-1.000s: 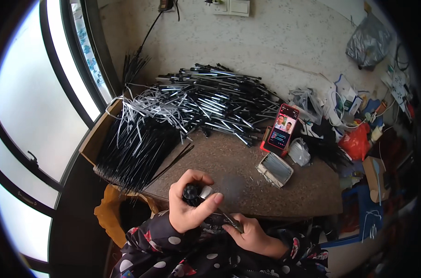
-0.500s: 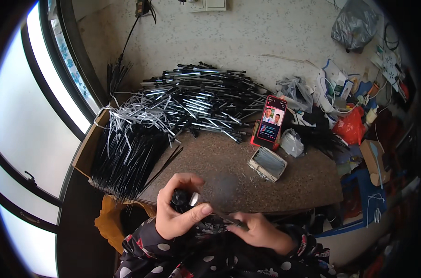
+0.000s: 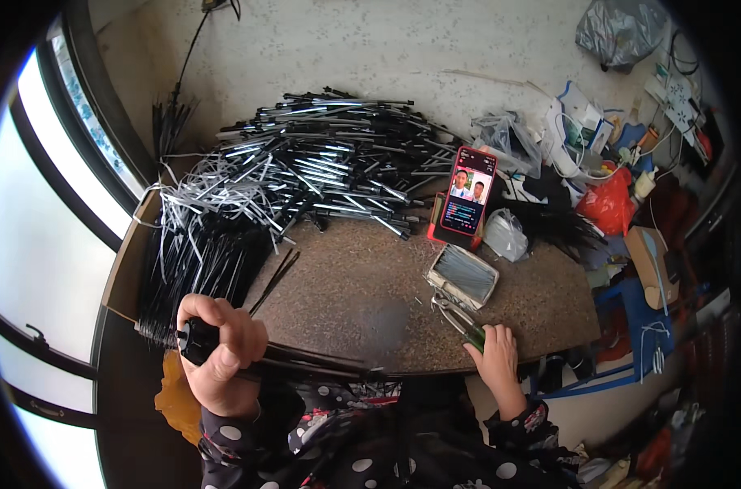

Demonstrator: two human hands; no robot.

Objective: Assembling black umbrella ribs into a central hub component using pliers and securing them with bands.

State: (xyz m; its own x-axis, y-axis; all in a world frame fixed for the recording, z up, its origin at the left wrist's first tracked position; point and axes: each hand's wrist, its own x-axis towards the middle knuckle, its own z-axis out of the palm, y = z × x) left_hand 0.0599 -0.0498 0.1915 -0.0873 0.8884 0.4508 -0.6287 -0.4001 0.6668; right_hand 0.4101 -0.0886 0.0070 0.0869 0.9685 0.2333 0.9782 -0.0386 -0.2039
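Note:
My left hand (image 3: 228, 371) is closed round a black rod-like piece (image 3: 198, 341) with a rounded black end. From that hand, long dark shafts (image 3: 313, 360), blurred, stretch right along the table's front edge; how they join the piece is hidden. At the front right of the table, my right hand (image 3: 499, 367) has its fingers closed over the green handles of a pair of pliers (image 3: 450, 314). The metal jaws point away to the left, beside a small box of thin grey pins (image 3: 464, 275).
A large heap of black and silver rods (image 3: 338, 163) covers the table's back. Thin black strips (image 3: 199, 273) and white strips fill a cardboard box (image 3: 126, 265) at left. A phone (image 3: 467, 200) stands behind the pin box. Bags and clutter, including a red bag (image 3: 607, 204), lie right.
My left hand has moved left with the black piece. My right hand has let go of the piece's near end and moved right onto the pliers. The view has shifted slightly.

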